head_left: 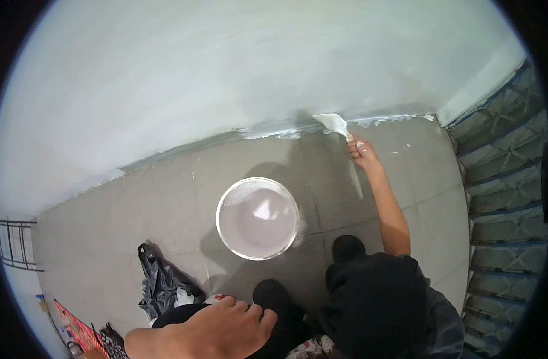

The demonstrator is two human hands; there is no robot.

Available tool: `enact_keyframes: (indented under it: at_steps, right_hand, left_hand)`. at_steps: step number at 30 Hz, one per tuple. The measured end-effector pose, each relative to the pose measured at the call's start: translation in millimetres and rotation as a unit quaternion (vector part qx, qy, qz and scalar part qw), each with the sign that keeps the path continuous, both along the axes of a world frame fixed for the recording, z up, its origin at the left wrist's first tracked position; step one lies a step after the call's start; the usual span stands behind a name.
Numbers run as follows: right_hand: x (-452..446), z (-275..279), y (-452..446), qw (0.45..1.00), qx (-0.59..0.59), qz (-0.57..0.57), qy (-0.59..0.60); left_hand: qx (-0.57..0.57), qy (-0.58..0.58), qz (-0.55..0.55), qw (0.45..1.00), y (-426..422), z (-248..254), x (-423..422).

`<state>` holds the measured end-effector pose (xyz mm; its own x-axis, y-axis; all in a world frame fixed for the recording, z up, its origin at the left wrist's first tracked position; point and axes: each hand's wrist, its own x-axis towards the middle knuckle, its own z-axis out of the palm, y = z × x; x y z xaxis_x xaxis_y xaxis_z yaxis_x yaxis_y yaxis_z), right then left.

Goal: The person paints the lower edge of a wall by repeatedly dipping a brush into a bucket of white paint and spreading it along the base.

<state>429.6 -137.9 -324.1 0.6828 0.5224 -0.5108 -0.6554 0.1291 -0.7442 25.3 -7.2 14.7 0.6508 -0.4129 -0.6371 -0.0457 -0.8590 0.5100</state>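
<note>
My right hand (362, 152) is wrapped round the handle of a paint-covered brush (333, 124), whose white bristles lie at the foot of the pale wall (226, 66). White paint spots mark its fingers. Wet white paint runs unevenly along the base of the wall on both sides of the brush. A round bucket (258, 219) of whitish paint stands on the grey tiles between the wall and my feet. At the bottom, my left hand (235, 326) rests near my left leg, back upward, with its fingers bent; whether it holds anything is hidden.
A black plastic bag (163, 281) lies left of my feet on the tiled floor (118, 221). Metal shutter-like panels (504, 179) line the right side. At the far left are a black wire rack (15, 245) and a red patterned item (79, 329).
</note>
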Motion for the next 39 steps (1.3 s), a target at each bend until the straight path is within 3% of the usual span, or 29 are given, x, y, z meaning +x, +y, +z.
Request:
enact_keyframes:
  at_steps: [14, 16, 18, 21, 24, 26, 29, 32, 34, 36, 39]
  right_hand:
    - [92, 7, -90, 0.969, -0.177, -0.14, -0.102]
    - [134, -33, -112, 0.935, -0.241, -0.187, -0.179]
    - [176, -55, -143, 0.76, -0.508, -0.237, -0.329]
    - [177, -27, -168, 0.64, -0.576, -0.209, -0.463]
    - [171, -41, -161, 0.529, -0.587, -0.112, -0.602]
    - [156, -50, -133, 0.586, -0.556, -0.042, -0.588]
    - [99, -47, -87, 0.669, -0.498, -0.088, -0.545]
    - [56, -42, -51, 0.668, -0.472, -0.092, -0.568]
    - [19, -15, -25, 0.743, -0.428, -0.092, -0.506]
    - [4, -19, -9, 0.734, -0.419, -0.076, -0.529]
    - [-21, -10, 13, 0.768, -0.403, -0.029, -0.497]
  left_hand:
    - [-0.056, 0.109, -0.034, 0.992, 8, -10, 23]
    - [-0.062, 0.058, -0.022, 0.996, 14, -22, 11]
    - [-0.062, 0.023, -0.021, 0.998, 15, -25, 4]
    - [-0.079, 0.012, -0.029, 0.996, 13, -25, 7]
    - [-0.121, 0.024, -0.016, 0.992, 17, -31, 14]
    - [-0.119, 0.039, 0.01, 0.992, 21, -33, 18]
    - [-0.038, 0.087, -0.005, 0.995, 21, -29, 30]
    - [-0.082, 0.078, 0.003, 0.994, 20, -34, 30]
    - [-0.072, 0.087, -0.008, 0.994, 21, -35, 31]
    - [-0.063, 0.089, -0.004, 0.994, 21, -36, 35]
    - [-0.053, 0.078, 0.015, 0.995, 22, -33, 39]
